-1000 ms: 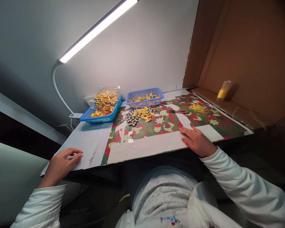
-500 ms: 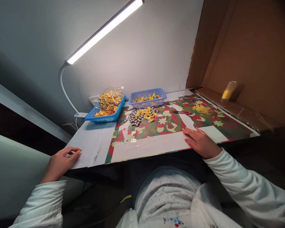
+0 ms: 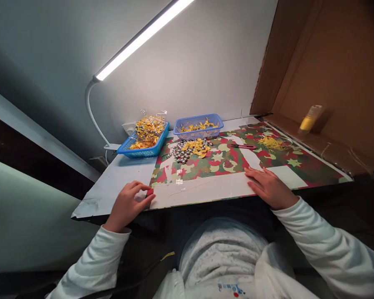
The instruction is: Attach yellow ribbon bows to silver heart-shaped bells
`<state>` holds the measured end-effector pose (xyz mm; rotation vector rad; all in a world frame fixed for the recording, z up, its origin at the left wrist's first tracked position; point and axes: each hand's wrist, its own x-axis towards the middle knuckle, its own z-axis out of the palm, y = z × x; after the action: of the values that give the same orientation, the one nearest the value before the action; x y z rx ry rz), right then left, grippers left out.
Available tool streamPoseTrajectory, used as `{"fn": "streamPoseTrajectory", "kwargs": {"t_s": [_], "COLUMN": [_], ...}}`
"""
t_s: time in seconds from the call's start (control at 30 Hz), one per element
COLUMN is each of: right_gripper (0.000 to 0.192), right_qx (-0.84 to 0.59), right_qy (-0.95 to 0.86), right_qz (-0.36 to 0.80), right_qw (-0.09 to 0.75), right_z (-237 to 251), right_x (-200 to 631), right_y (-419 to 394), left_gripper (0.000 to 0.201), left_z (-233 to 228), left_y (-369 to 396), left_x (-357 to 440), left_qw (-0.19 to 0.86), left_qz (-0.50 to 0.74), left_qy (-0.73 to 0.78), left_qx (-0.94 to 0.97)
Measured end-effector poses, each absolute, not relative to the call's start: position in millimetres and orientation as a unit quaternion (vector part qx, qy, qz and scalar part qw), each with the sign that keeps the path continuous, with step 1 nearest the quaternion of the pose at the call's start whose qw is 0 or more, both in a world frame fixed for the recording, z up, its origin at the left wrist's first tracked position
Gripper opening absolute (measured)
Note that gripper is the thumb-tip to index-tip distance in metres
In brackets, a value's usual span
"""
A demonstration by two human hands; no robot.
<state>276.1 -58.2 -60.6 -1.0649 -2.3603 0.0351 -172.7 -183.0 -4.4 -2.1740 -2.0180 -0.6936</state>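
Note:
My left hand [image 3: 128, 204] rests on the white table [image 3: 112, 182] at the near left corner of a red, green and cream patterned sheet [image 3: 237, 160], its curled fingertips touching that corner. My right hand [image 3: 267, 187] lies flat, palm down, on the sheet's near edge with its fingers apart. Neither hand holds anything. A loose pile of silver bells and yellow pieces [image 3: 190, 148] lies on the sheet farther back.
Two blue baskets [image 3: 143, 145] [image 3: 198, 126] with yellow pieces stand by the wall. A red cutter [image 3: 243, 146] and yellow threads [image 3: 271, 142] lie on the sheet. A yellow bottle [image 3: 309, 119] stands against cardboard [image 3: 330, 62] on the right. A lamp [image 3: 143, 37] arches overhead.
My left hand has moved right along the table's near edge to the sheet's corner. The right hand has stayed put. The view has shifted slightly.

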Motion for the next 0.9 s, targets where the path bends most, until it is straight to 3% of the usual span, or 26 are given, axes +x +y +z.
{"fn": "streamPoseTrajectory", "kwargs": {"t_s": [0.23,0.6,0.77,0.9], "right_gripper": [0.035,0.035,0.035,0.035], "right_qx": [-0.396,-0.39,-0.393,-0.392], "right_qy": [-0.875,-0.875,-0.873,-0.874], "right_qz": [0.009,0.001,0.002,0.0], "right_qw": [0.28,0.288,0.288,0.287], "right_z": [-63.0,-64.2,-64.9,-65.9], "right_x": [276.2,277.5,278.2,278.7], "right_y": [-57.7,-56.7,-56.3,-55.8], "left_gripper": [0.028,0.03,0.034,0.039], "left_z": [-5.8,9.2,-3.6,-21.7], "left_y": [-165.8,-200.2,-201.2,-201.8], "left_x": [-154.1,-263.2,-213.7,-170.8], "left_qw": [0.034,0.063,0.096,0.1], "left_qz": [-0.186,-0.186,-0.222,-0.148], "left_qy": [-0.679,-0.816,-0.703,-0.643], "left_qx": [-0.71,-0.544,-0.669,-0.745]}}
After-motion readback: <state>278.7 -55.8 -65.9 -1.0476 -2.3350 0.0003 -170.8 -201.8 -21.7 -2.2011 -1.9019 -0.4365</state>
